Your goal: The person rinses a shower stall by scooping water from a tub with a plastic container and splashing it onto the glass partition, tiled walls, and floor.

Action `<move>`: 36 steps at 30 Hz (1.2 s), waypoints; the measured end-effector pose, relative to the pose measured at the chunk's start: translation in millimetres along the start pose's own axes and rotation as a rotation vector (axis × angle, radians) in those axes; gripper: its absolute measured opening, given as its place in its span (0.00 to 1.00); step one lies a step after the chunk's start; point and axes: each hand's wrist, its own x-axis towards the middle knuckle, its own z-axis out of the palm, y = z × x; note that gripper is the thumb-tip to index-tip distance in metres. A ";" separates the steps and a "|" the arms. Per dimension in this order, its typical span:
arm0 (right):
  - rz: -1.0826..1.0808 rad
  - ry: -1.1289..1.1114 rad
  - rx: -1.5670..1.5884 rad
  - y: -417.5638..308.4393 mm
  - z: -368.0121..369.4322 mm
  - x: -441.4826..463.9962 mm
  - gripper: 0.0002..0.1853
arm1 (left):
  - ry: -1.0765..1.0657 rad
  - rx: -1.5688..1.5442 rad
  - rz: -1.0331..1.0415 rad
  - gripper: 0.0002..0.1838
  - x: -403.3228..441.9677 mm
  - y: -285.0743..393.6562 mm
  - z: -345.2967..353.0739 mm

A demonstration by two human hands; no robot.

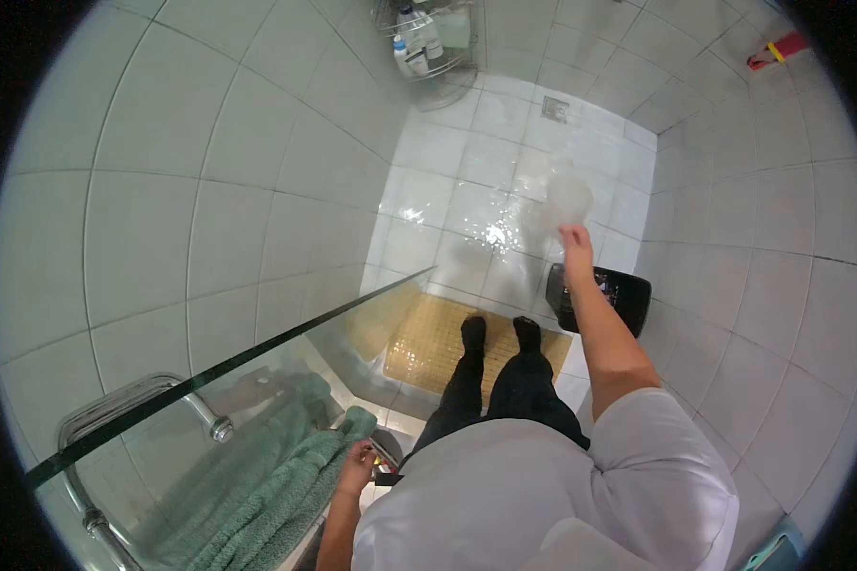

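Note:
My right hand [576,247] reaches forward over the wet tiled floor [467,205], fingers closed at the near edge of a round, see-through dipper [569,195]. A pale blur of what looks like water spreads just beyond the dipper. Under my right forearm stands a black bucket [624,300], partly hidden by the arm. Low on the left, my left hand [356,466] has curled fingers beside a green towel [276,476]. Small dark and red items show next to that hand, and whether it grips one is hard to make out.
A glass panel [305,328] with a metal rail [129,390] runs along my left. My feet rest on a yellow mat [428,347]. A wire corner shelf [438,62] holds bottles. A drain [555,109] lies at the far floor, and a red object [781,49] is by the right wall.

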 end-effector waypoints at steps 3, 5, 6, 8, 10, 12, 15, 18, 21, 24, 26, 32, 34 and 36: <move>0.109 0.169 -0.102 42.6 -78.7 -26.8 0.06 | -0.076 -0.038 -0.080 0.13 8.3 -2.2 -0.6; 0.166 0.235 -0.122 50.1 -115.9 -53.9 0.06 | -0.078 -0.066 -0.098 0.14 6.9 5.4 -0.4; 0.176 0.264 -0.155 46.2 -128.9 -66.3 0.06 | -0.078 -0.101 -0.121 0.14 6.7 8.8 -0.3; 0.227 0.301 -0.240 52.2 -151.3 -79.4 0.06 | -0.094 -0.058 -0.077 0.14 14.0 -4.1 -1.2; 0.285 0.336 -0.328 56.8 -164.0 -84.1 0.07 | -0.112 -0.014 -0.037 0.14 19.7 -17.6 -1.2; 0.295 0.292 -0.458 60.3 -171.8 -85.1 0.09 | -0.090 -0.037 0.021 0.13 21.5 -21.2 -2.1; 0.293 0.257 -0.521 75.4 -181.8 -81.9 0.11 | -0.096 0.068 0.105 0.13 25.3 -13.1 -4.7; 0.293 0.223 -0.537 72.4 -181.7 -77.1 0.14 | -0.106 0.058 -0.013 0.14 27.0 15.7 -2.1; 0.270 0.159 -0.594 74.8 -186.2 -70.5 0.14 | -0.104 0.041 -0.021 0.15 28.9 34.1 0.3; 0.233 0.111 -0.675 80.0 -192.0 -66.0 0.14 | -0.084 0.143 0.114 0.12 37.3 22.9 2.4; 0.233 0.104 -0.715 79.7 -193.4 -65.4 0.14 | -0.073 0.142 0.113 0.12 35.2 24.3 2.3; 0.233 -0.028 -0.889 85.4 -194.7 -63.2 0.16 | -0.091 0.173 0.055 0.15 34.9 15.4 0.8; 0.337 -0.132 -1.108 97.5 -189.0 -51.7 0.15 | -0.104 0.339 0.095 0.16 30.8 7.3 -3.7; 0.345 -0.168 -1.241 87.6 -174.3 -35.2 0.14 | -0.119 0.263 0.048 0.15 28.7 10.5 -0.1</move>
